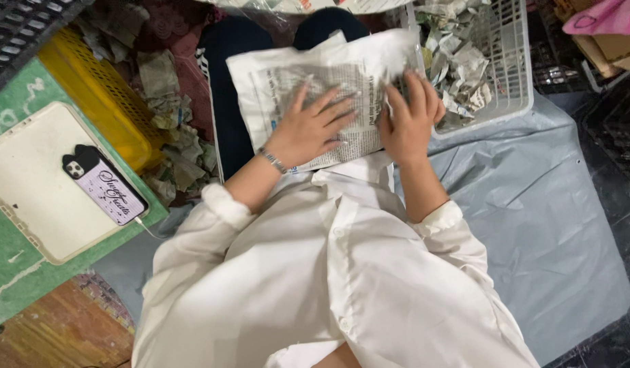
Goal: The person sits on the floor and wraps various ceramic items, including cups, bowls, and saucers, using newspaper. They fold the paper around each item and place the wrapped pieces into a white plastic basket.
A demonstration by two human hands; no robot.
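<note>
A person's left hand lay flat, fingers spread, on a newspaper across the lap, while the right hand curled over its edge beside a white basket of crumpled paper.

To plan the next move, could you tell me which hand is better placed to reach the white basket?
Right. The right hand rests at the newspaper's edge, right beside the basket. The left hand lies flat mid-sheet, farther from it.
</note>
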